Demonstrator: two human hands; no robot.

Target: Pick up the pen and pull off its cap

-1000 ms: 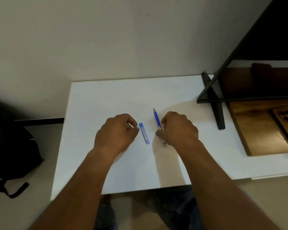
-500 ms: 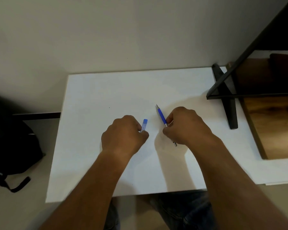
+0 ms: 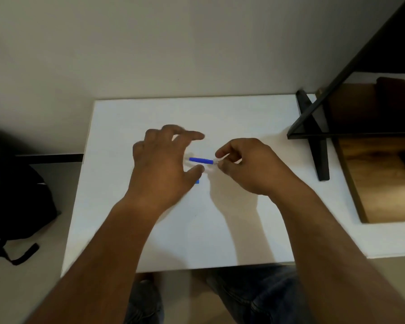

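My right hand (image 3: 250, 164) pinches one end of a blue pen (image 3: 201, 160), holding it level a little above the white table (image 3: 220, 230). The pen points left, toward my left hand (image 3: 164, 164). That hand hovers with its fingers spread and its thumb just under the pen's tip; it holds nothing. A small blue piece (image 3: 197, 181), the flat blue case, shows on the table just below my left thumb, mostly hidden by the hand.
A black monitor (image 3: 360, 108) on a black stand (image 3: 318, 146) leans over the table's right side above a wooden board (image 3: 379, 183). A black backpack (image 3: 14, 202) lies on the floor at left. The wall is close behind the table.
My right hand lifted the pen off the table and turned it sideways. My left hand let go of the blue case, which now lies on the table, and spread its fingers.
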